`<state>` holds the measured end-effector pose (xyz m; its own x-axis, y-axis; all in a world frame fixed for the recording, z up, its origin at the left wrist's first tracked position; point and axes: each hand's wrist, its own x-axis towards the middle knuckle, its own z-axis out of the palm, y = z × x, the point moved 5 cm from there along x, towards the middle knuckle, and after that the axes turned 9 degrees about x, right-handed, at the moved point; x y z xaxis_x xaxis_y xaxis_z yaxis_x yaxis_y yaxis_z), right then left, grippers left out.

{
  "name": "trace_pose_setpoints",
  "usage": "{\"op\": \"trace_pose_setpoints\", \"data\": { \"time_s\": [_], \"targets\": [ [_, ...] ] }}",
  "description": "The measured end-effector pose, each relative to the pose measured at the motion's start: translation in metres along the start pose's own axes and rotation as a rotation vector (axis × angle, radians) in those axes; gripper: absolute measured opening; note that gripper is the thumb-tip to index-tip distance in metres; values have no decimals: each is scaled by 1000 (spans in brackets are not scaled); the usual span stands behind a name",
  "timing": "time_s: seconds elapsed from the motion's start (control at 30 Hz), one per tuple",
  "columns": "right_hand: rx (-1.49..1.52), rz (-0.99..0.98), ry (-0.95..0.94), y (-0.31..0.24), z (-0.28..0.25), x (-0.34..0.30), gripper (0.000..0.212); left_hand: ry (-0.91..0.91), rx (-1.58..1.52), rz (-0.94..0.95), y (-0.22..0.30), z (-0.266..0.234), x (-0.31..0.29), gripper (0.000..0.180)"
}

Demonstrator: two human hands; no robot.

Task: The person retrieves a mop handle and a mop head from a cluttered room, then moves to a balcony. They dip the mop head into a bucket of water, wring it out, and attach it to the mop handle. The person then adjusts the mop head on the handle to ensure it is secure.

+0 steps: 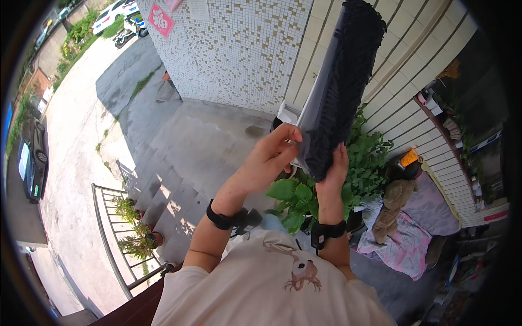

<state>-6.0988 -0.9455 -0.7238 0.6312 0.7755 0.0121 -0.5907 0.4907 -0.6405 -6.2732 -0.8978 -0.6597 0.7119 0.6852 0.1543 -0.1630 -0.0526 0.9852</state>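
A long, narrow mop pad [348, 81], or what looks like one, rises up and away in front of me. Its right side is black shaggy pile, and a smooth grey backing [321, 92] shows along its left. My right hand [333, 169] grips the lower end from the right, with the fingers partly behind it. At the lower left edge, my left hand [274, 155] has its fingers bent and pinched on the grey side. What lies exactly between those fingertips is hard to make out. Black bands are strapped round both wrists.
Leafy green plants [364, 157] grow just beyond my hands. To the right, a bench or seat carries a pink patterned cloth [399, 244] and a brown cloth [394, 209]. A metal railing [111, 233] with potted plants [155, 238] stands left, beside steps. A tiled wall [234, 54] is ahead.
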Motion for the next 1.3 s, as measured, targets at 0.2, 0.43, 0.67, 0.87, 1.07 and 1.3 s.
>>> {"op": "trace_pose_setpoints", "data": {
  "time_s": [0.2,0.43,0.67,0.87,1.07,1.3],
  "targets": [
    [71,14,-76,3,3,-11,32,44,77,-74,-13,-12,-18,26],
    [43,34,-87,2,5,-21,32,-62,-51,-111,-13,-14,-40,24],
    [102,77,-121,12,18,-33,32,138,-70,-123,-8,-12,-64,21],
    [174,104,-132,18,20,-47,33,351,70,-178,-10,-27,-79,17],
    [211,169,-236,20,27,-52,34,351,120,-154,-26,-44,-71,16],
    [273,270,-268,23,24,-62,39,150,-16,-82,-66,-54,-68,23]
  ]
}}
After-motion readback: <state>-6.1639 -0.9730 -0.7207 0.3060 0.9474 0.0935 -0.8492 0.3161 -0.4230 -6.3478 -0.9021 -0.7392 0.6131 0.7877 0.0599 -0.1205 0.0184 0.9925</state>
